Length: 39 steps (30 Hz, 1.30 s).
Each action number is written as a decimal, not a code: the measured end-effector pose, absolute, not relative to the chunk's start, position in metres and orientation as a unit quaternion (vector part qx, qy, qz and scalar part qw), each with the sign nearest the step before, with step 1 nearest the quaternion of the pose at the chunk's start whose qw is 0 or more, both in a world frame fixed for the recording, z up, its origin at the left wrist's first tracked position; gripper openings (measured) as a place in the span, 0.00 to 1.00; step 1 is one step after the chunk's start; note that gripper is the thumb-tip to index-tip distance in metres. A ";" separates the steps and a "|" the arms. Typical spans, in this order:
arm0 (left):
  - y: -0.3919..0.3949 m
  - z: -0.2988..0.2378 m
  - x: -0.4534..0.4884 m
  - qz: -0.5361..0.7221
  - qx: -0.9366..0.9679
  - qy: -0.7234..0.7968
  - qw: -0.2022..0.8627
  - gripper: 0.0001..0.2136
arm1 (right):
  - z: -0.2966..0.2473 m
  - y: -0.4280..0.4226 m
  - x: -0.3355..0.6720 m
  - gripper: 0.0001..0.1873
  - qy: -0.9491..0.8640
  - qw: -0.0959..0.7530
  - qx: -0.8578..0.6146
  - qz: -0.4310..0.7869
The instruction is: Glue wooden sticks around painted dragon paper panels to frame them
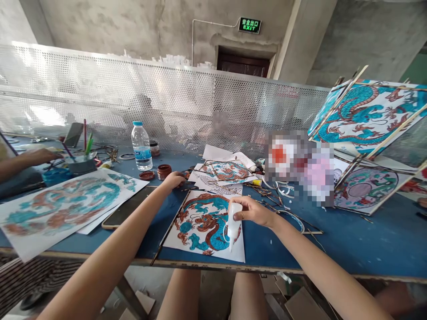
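Observation:
My right hand [255, 212] grips a white squeeze glue bottle [235, 218], nozzle pointing down over the right side of a painted dragon sheet [200, 229]. The drawing is turquoise and brown on white paper. Along the sheet's left edge lies a thin dark stick [171, 226]. My left hand [175, 180] is beyond the sheet's top left corner, its fingers curled down by some dark sticks [191, 186]. What its fingertips hold, if anything, is hidden. Just left of that hand stands an open jar of brown paint [164, 171], with its lid [147, 175] beside it.
A water bottle [141, 146] stands behind a phone [128, 211]. Another dragon painting [76, 195] lies left, near another person's hand [43, 155]. Loose sticks [267, 195] and tape rolls [293, 218] lie right, before a stick-framed paper lantern [373, 120]. A perforated metal screen [187, 102] runs behind.

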<state>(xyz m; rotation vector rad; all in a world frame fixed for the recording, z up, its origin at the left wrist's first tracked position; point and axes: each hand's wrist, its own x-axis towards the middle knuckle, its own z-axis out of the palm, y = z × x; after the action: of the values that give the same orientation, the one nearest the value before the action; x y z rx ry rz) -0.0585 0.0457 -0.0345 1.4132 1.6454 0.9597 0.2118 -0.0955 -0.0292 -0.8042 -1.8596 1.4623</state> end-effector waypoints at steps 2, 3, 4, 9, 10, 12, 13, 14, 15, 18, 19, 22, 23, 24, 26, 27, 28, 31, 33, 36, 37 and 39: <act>0.046 -0.035 -0.059 0.375 0.550 0.646 0.373 0.06 | -0.027 -0.096 0.214 0.17 -0.684 0.358 -0.301 0.560; 0.047 -0.035 -0.059 0.375 0.549 0.648 0.372 0.06 | -0.026 -0.096 0.215 0.16 -0.669 0.380 -0.299 0.565; 0.047 -0.035 -0.059 0.373 0.548 0.650 0.372 0.06 | -0.026 -0.096 0.217 0.15 -0.653 0.396 -0.299 0.572; 0.047 -0.035 -0.059 0.364 0.550 0.653 0.373 0.07 | -0.022 -0.093 0.222 0.16 -0.615 0.429 -0.329 0.574; 0.048 -0.035 -0.059 0.362 0.551 0.653 0.373 0.07 | -0.021 -0.093 0.222 0.16 -0.617 0.432 -0.330 0.569; 0.048 -0.035 -0.060 0.360 0.554 0.650 0.375 0.06 | -0.020 -0.094 0.223 0.17 -0.621 0.425 -0.321 0.575; 0.048 -0.036 -0.060 0.360 0.555 0.649 0.375 0.06 | -0.019 -0.094 0.223 0.18 -0.621 0.411 -0.314 0.588; 0.049 -0.036 -0.060 0.360 0.557 0.648 0.375 0.06 | -0.019 -0.095 0.223 0.19 -0.620 0.394 -0.309 0.604; 0.050 -0.037 -0.061 0.360 0.559 0.646 0.375 0.06 | -0.019 -0.095 0.223 0.21 -0.616 0.382 -0.306 0.617; 0.052 -0.039 -0.062 0.359 0.561 0.647 0.372 0.06 | -0.021 -0.092 0.222 0.25 -0.609 0.403 -0.312 0.608; 0.053 -0.040 -0.062 0.358 0.561 0.647 0.373 0.07 | -0.022 -0.091 0.222 0.25 -0.609 0.421 -0.314 0.595; 0.055 -0.040 -0.063 0.357 0.559 0.646 0.378 0.07 | -0.024 -0.092 0.220 0.24 -0.613 0.449 -0.318 0.566; 0.055 -0.040 -0.063 0.357 0.558 0.646 0.380 0.07 | -0.024 -0.095 0.219 0.23 -0.616 0.449 -0.320 0.563; 0.055 -0.040 -0.063 0.356 0.558 0.646 0.381 0.07 | -0.024 -0.100 0.217 0.22 -0.619 0.445 -0.324 0.560; 0.055 -0.040 -0.062 0.354 0.560 0.645 0.382 0.06 | -0.023 -0.113 0.214 0.19 -0.631 0.436 -0.338 0.545; 0.054 -0.040 -0.062 0.353 0.560 0.644 0.382 0.06 | -0.022 -0.120 0.213 0.18 -0.639 0.434 -0.349 0.531; 0.054 -0.039 -0.062 0.352 0.561 0.644 0.383 0.06 | -0.022 -0.128 0.211 0.17 -0.645 0.435 -0.361 0.513; 0.052 -0.038 -0.062 0.351 0.562 0.644 0.382 0.06 | -0.021 -0.145 0.208 0.16 -0.663 0.433 -0.394 0.467; 0.051 -0.038 -0.062 0.352 0.562 0.645 0.379 0.07 | -0.022 -0.151 0.206 0.16 -0.672 0.423 -0.406 0.453; 0.050 -0.037 -0.062 0.353 0.562 0.647 0.375 0.07 | -0.023 -0.154 0.202 0.15 -0.677 0.415 -0.413 0.445; 0.050 -0.037 -0.062 0.353 0.563 0.647 0.374 0.07 | -0.024 -0.154 0.201 0.16 -0.678 0.413 -0.414 0.445; 0.049 -0.036 -0.061 0.353 0.564 0.647 0.372 0.06 | -0.025 -0.154 0.199 0.16 -0.680 0.410 -0.417 0.443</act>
<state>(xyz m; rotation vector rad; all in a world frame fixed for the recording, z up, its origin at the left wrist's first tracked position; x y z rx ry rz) -0.0614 0.0491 -0.0361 1.4469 1.6589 0.9057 0.1990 -0.1537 -0.0247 -1.0494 -1.7118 1.1157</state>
